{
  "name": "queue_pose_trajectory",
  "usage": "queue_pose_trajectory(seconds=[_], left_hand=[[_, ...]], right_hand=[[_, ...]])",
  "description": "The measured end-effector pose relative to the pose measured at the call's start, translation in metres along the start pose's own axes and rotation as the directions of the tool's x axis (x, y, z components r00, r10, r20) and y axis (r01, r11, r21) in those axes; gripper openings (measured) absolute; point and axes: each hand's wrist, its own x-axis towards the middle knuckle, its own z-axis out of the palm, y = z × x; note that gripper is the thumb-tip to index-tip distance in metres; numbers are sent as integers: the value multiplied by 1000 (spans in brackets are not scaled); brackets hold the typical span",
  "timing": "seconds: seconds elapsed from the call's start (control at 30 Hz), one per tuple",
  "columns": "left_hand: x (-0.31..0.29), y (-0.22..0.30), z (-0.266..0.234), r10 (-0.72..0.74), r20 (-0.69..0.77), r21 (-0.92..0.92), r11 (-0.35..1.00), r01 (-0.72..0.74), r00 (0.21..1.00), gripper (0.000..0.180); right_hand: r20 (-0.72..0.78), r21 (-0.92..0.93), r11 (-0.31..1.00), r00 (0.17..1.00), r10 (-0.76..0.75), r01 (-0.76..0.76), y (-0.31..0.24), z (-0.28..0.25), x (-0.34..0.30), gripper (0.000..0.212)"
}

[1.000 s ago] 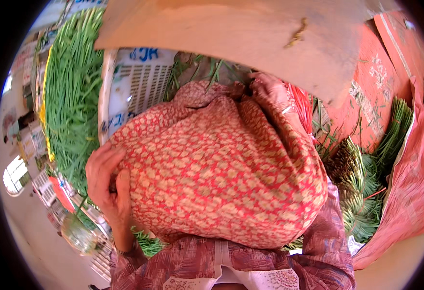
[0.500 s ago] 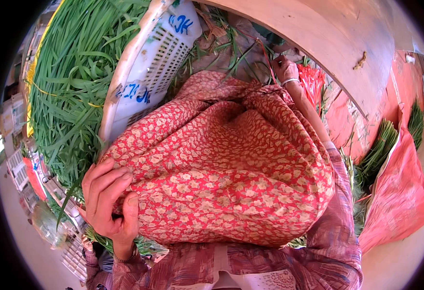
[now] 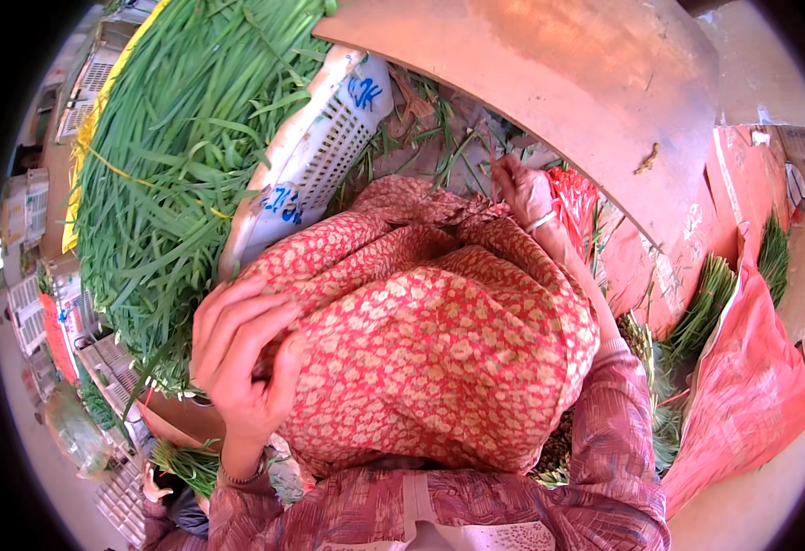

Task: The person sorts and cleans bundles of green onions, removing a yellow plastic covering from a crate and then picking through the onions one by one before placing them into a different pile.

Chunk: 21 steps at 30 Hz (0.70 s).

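Note:
A red cloth with cream flowers [image 3: 439, 354] spreads in folds over my lap. My left hand [image 3: 242, 344] is at its left edge, with its fingers stretched out and slightly apart, holding nothing. Beyond the cloth, my right hand [image 3: 524, 195] reaches forward with its fingers closed together. What they pinch, if anything, is too small to tell. Close beside that hand lies a bunch of red plastic strips [image 3: 572, 200], partly hidden by the board. Loose green leaves [image 3: 453, 156] are scattered on the ground just past the cloth.
At left, a white plastic crate [image 3: 306, 170] stands beside a heap of long green leaves [image 3: 173, 174]. A large wooden board [image 3: 549, 64] overhangs the far side. Red sheeting [image 3: 742, 395] and green bundles [image 3: 705, 294] lie right. Another person's hand [image 3: 154, 484] shows at lower left.
The view has shifted, showing more of the board and leaf heap. My right hand has come nearer, and the red strip by its fingers no longer shows clearly. My left hand appears further right.

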Motion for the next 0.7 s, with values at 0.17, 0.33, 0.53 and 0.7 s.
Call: queue_pose_trajectory(seconds=[0.17, 0.33, 0.53, 0.7], left_hand=[[0, 9, -2, 53, -39, -9, 999, -54, 998, 19], [29, 24, -22, -213, 362, -632, 660, 407, 908, 28], [144, 62, 80, -274, 799, -546, 43, 837, 535, 65], [183, 41, 166, -163, 686, -703, -397, 589, 709, 54]], right_hand=[[77, -137, 989, 996, -49, 59, -18, -22, -4, 15], [41, -119, 973, 978, 204, -198, 39, -13, 14, 19], [-8, -323, 924, 978, 211, -202, 88, 18, 24, 29], [62, -469, 813, 906, 419, -344, 80, 42, 36, 43]])
